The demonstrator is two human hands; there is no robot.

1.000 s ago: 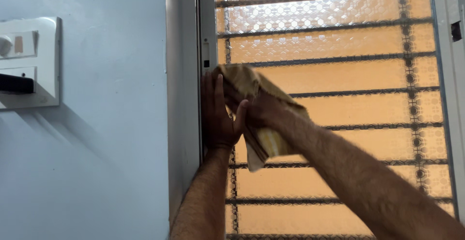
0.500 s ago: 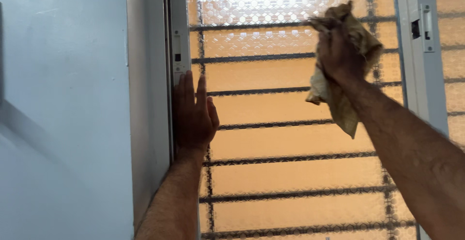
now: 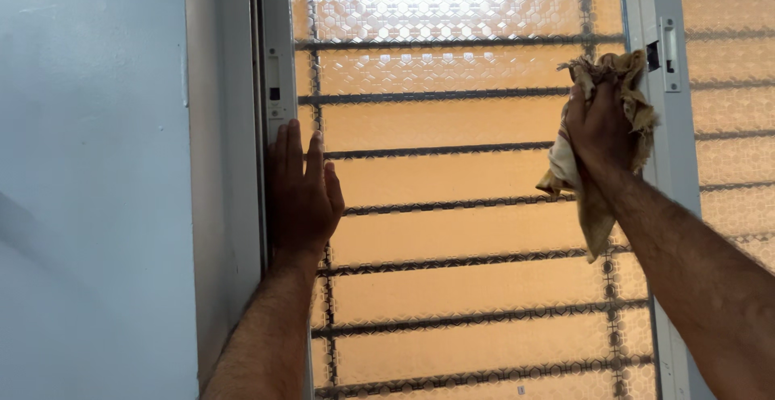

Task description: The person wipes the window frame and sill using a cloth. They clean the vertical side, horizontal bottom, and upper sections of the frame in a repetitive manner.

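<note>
At three o'clock, the right hand (image 3: 599, 129) clenched a tan cloth (image 3: 601, 206) against the window frame (image 3: 646, 12); at nine o'clock, the left hand (image 3: 300, 194) lay flat, fingers together.

No packages, labels, signs or screens appear anywhere in this view.
</note>
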